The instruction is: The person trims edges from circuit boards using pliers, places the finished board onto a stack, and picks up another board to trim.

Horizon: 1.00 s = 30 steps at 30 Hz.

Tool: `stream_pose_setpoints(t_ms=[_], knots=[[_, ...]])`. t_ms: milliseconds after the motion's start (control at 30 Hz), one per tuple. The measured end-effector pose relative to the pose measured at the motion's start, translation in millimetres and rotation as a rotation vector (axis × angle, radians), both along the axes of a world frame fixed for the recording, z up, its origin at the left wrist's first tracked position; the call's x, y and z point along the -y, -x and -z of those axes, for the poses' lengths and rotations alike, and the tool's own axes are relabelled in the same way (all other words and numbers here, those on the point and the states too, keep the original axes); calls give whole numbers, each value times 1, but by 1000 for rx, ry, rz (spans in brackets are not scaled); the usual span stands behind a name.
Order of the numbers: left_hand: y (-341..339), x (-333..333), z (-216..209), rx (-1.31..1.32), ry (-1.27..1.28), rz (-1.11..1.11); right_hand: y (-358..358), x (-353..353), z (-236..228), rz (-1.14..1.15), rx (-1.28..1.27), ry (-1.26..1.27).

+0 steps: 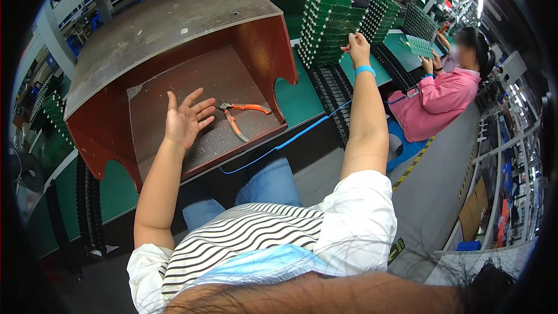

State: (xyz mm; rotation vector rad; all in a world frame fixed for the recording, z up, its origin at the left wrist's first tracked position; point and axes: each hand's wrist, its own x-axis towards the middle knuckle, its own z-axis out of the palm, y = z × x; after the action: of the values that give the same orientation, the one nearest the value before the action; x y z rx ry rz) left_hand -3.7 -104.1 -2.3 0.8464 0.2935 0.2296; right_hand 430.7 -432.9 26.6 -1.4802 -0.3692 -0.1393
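My left hand [188,120] hovers palm up over the brown floor of an open-fronted box [226,72], fingers spread and holding nothing. Beside its fingertips lies a pair of cutting pliers with orange handles [251,107], jaws toward the hand and handles apart. My right arm reaches out to the far right, a blue wrist strap round the wrist. There my right hand [359,51] pinches the near edge of a green circuit board [347,20], one of several standing upright in a black slotted rack [332,84]. The exact grip of its fingertips is partly hidden.
A blue cord [302,134] runs from the wrist strap across the box's front edge. More racked boards [381,17] stand farther right. A co-worker in a pink top [447,99] holds a board there. Small clippings litter the box floor. Black rails [87,203] lie at left.
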Motion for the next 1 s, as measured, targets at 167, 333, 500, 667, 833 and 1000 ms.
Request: stream_pose_setpoints(t_ms=[167,333,500,667,833,1000], knots=[[1,5,-6,-26,-26,-28,1,-4,3,47,-2,8],[0,3,-5,-18,-32,-20,-2,-6,8,89,-17,-16],[1,2,-5,-19,-36,-25,-13,-9,12,75,-3,92],[1,3,-6,-19,-46,-41,-30,-2,18,143,54,309],[4,-2,-2,-15,-86,-67,-27,-9,20,216,153,399],[-9,18,3,109,-645,-220,-23,-5,14,618,245,226]])
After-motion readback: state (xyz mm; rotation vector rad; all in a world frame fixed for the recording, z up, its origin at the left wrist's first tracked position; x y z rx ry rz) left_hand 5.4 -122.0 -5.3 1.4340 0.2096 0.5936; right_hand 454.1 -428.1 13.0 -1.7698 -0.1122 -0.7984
